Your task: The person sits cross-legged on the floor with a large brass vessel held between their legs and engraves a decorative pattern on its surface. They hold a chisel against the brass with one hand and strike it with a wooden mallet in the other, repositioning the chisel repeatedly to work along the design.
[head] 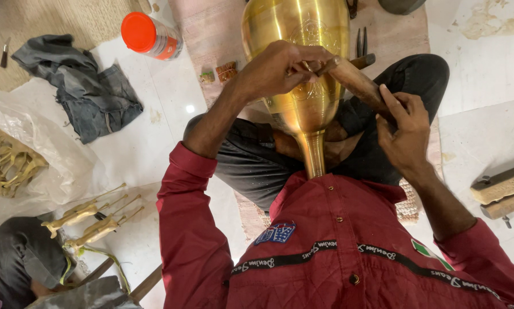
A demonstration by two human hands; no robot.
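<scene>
Brass vase (302,74) gleaming, polished golden metal, smooth, faint engraved pattern showing. Tool handle (357,80) looking like worn matt wood. Shirt (337,252) showing quilted red cloth. Far-left jar lid (138,31) shining, orange plastic. Grey rag (85,91) lying crumpled, matt cloth. Left plastic sheet (45,143) glistening, translucent. Near-left brass figures (91,220) looking dull, unpolished. Floor (486,74) reflecting, glossy stone.

Orange-capped jar (152,35), grey cloth (85,86), brass figurines (91,220)
</scene>
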